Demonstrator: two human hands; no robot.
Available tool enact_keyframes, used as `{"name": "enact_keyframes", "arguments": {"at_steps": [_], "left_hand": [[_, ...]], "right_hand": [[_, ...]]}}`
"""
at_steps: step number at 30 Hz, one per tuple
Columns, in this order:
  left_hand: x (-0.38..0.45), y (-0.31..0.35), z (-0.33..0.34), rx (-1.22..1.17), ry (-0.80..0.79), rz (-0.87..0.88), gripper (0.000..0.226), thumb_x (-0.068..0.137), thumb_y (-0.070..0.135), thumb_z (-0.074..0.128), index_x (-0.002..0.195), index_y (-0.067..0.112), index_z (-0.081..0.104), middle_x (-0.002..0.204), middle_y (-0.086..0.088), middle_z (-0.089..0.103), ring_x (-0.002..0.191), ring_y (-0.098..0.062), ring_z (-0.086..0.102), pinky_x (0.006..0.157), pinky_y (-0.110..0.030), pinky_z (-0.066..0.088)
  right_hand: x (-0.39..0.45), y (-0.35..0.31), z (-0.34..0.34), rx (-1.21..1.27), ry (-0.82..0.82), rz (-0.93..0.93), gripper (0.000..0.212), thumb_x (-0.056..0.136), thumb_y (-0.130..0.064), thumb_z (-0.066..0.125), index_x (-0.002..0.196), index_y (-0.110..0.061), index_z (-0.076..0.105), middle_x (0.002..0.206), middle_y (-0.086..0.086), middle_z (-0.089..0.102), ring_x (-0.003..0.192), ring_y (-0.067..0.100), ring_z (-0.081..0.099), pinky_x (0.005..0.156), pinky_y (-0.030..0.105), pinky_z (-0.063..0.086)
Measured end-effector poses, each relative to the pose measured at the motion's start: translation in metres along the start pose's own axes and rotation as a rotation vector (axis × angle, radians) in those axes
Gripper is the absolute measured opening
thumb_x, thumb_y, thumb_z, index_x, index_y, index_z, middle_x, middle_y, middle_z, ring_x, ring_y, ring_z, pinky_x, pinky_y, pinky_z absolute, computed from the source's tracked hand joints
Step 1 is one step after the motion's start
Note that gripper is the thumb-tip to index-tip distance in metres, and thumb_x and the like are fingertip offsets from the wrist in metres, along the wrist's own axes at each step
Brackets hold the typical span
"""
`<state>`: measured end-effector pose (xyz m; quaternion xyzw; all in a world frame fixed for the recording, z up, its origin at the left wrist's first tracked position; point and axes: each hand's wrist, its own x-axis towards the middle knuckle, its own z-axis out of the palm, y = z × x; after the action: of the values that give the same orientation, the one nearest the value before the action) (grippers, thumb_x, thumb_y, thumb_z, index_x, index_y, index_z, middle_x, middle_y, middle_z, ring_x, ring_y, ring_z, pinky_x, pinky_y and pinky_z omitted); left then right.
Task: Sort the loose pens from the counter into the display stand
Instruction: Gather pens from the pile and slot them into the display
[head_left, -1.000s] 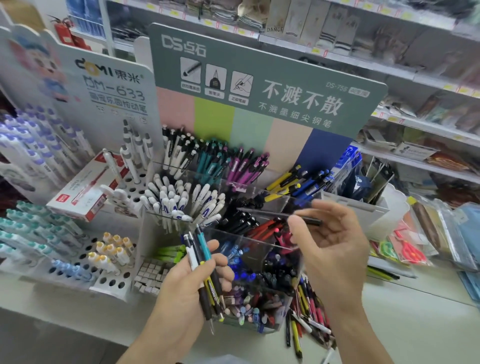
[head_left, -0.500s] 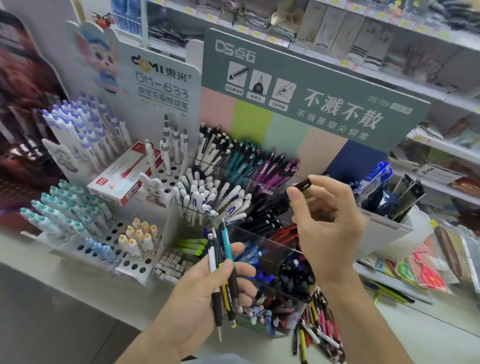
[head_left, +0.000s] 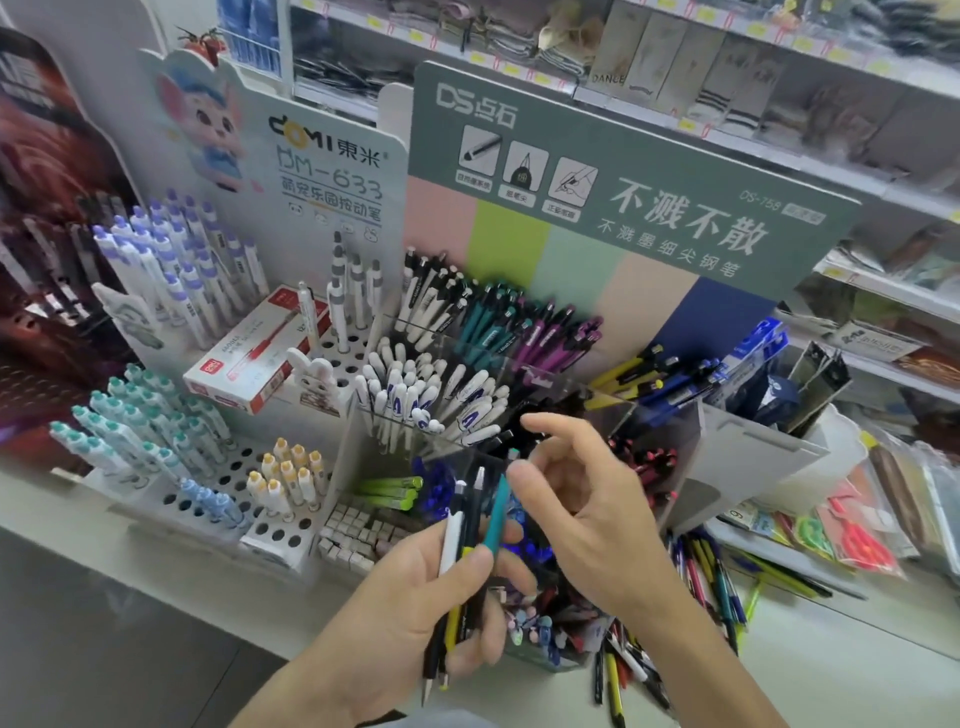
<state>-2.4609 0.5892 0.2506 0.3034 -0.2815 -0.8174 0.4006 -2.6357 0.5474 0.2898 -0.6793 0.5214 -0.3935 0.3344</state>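
Note:
My left hand (head_left: 415, 597) grips a small bundle of pens (head_left: 467, 525) upright: a white one, a black one, a yellow-tipped one and a teal pen (head_left: 496, 519). My right hand (head_left: 587, 519) hovers just over the bundle with its fingers loosely spread; its thumb lies beside the teal pen's top and it holds nothing. Behind both hands stands the tiered clear display stand (head_left: 550, 374), its compartments sorted by colour. The black pens (head_left: 524, 415) sit just beyond my right fingertips. Loose pens (head_left: 711, 582) lie on the counter at the right, and several more pens (head_left: 618, 670) near the stand's foot.
A white peg-hole stand (head_left: 280, 535) with capped pens fills the left. A red and white pen box (head_left: 249, 358) rests on it. A white bin (head_left: 753, 457) and packaged scissors (head_left: 857, 535) crowd the right. Store shelves run behind.
My right hand no longer holds the black pen; it has dropped from the black compartment to the bundle in my left hand. The view has shifted left.

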Motion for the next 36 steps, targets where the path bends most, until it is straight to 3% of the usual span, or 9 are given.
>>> {"name": "enact_keyframes", "arguments": {"at_steps": [2, 5, 11, 17, 22, 27, 30, 32, 36], "left_hand": [[0.0, -0.003, -0.002, 0.049, -0.095, 0.001, 0.04, 0.096, 0.024, 0.062, 0.128, 0.001, 0.057, 0.103, -0.026, 0.064, 0.044, -0.019, 0.053, 0.04, -0.024, 0.031], [-0.001, -0.003, -0.002, 0.045, -0.144, 0.012, 0.039, 0.095, 0.024, 0.064, 0.129, 0.005, 0.061, 0.102, -0.023, 0.064, 0.045, -0.016, 0.055, 0.038, -0.023, 0.03], [0.0, 0.0, -0.006, 0.077, 0.145, 0.012, 0.031, 0.091, 0.018, 0.067, 0.103, -0.01, 0.059, 0.068, -0.016, 0.062, 0.03, -0.013, 0.037, 0.035, -0.022, 0.018], [0.002, 0.0, -0.015, -0.025, 0.405, 0.118, 0.033, 0.076, 0.018, 0.07, 0.102, -0.002, 0.064, 0.074, -0.019, 0.062, 0.031, -0.013, 0.033, 0.034, -0.016, 0.019], [-0.002, 0.003, -0.026, -0.11, 0.497, 0.175, 0.029, 0.088, 0.018, 0.064, 0.109, -0.001, 0.062, 0.079, -0.015, 0.062, 0.044, -0.016, 0.045, 0.032, -0.02, 0.028], [-0.007, 0.011, -0.038, -0.204, 0.422, 0.199, 0.037, 0.089, -0.009, 0.05, 0.125, -0.004, 0.055, 0.084, -0.019, 0.063, 0.063, -0.024, 0.058, 0.048, -0.028, 0.051], [-0.008, 0.017, -0.033, -0.164, 0.36, 0.227, 0.033, 0.091, 0.0, 0.05, 0.124, 0.003, 0.055, 0.092, -0.022, 0.069, 0.065, -0.029, 0.062, 0.055, -0.035, 0.057], [-0.007, 0.02, -0.027, -0.108, 0.341, 0.235, 0.037, 0.088, 0.011, 0.054, 0.124, 0.004, 0.053, 0.096, -0.023, 0.07, 0.06, -0.029, 0.061, 0.05, -0.034, 0.055], [-0.005, 0.023, -0.023, -0.15, 0.329, 0.233, 0.038, 0.092, 0.021, 0.05, 0.124, 0.001, 0.052, 0.082, -0.02, 0.063, 0.045, -0.02, 0.046, 0.04, -0.025, 0.037]], "right_hand": [[-0.006, 0.001, 0.0, 0.161, -0.083, 0.101, 0.022, 0.09, -0.036, 0.065, 0.109, -0.026, 0.068, 0.084, -0.004, 0.069, 0.071, 0.018, 0.068, 0.065, 0.028, 0.056], [-0.009, 0.004, -0.005, 0.304, -0.038, 0.16, 0.025, 0.085, -0.028, 0.07, 0.106, -0.016, 0.07, 0.079, 0.003, 0.071, 0.063, 0.018, 0.068, 0.06, 0.027, 0.055], [-0.006, 0.0, -0.015, 0.431, 0.219, 0.156, 0.03, 0.081, -0.018, 0.071, 0.105, -0.002, 0.061, 0.084, 0.014, 0.076, 0.063, 0.02, 0.069, 0.063, 0.027, 0.058], [-0.012, -0.002, -0.009, 0.468, 0.157, 0.2, 0.028, 0.076, -0.016, 0.076, 0.094, -0.001, 0.062, 0.09, 0.018, 0.076, 0.071, 0.031, 0.073, 0.066, 0.03, 0.06], [-0.012, -0.002, -0.002, 0.465, 0.22, 0.222, 0.024, 0.075, -0.009, 0.077, 0.096, 0.0, 0.07, 0.092, 0.014, 0.077, 0.081, 0.032, 0.075, 0.071, 0.029, 0.062], [0.016, -0.013, -0.014, 0.392, 0.526, -0.005, 0.019, 0.081, -0.009, 0.077, 0.099, -0.011, 0.073, 0.092, 0.011, 0.076, 0.082, 0.031, 0.073, 0.075, 0.029, 0.062], [0.044, -0.024, -0.017, 0.294, 0.648, -0.265, 0.025, 0.086, 0.001, 0.076, 0.107, -0.011, 0.07, 0.094, 0.0, 0.074, 0.085, 0.017, 0.071, 0.079, 0.022, 0.058], [0.066, -0.029, -0.013, 0.186, 0.649, -0.38, 0.028, 0.088, 0.003, 0.075, 0.111, -0.01, 0.068, 0.097, 0.001, 0.073, 0.085, 0.013, 0.07, 0.08, 0.023, 0.057], [0.099, -0.027, 0.001, -0.044, 0.551, -0.449, 0.023, 0.088, -0.002, 0.078, 0.109, -0.006, 0.069, 0.095, 0.0, 0.073, 0.084, 0.012, 0.071, 0.078, 0.028, 0.059]]}}
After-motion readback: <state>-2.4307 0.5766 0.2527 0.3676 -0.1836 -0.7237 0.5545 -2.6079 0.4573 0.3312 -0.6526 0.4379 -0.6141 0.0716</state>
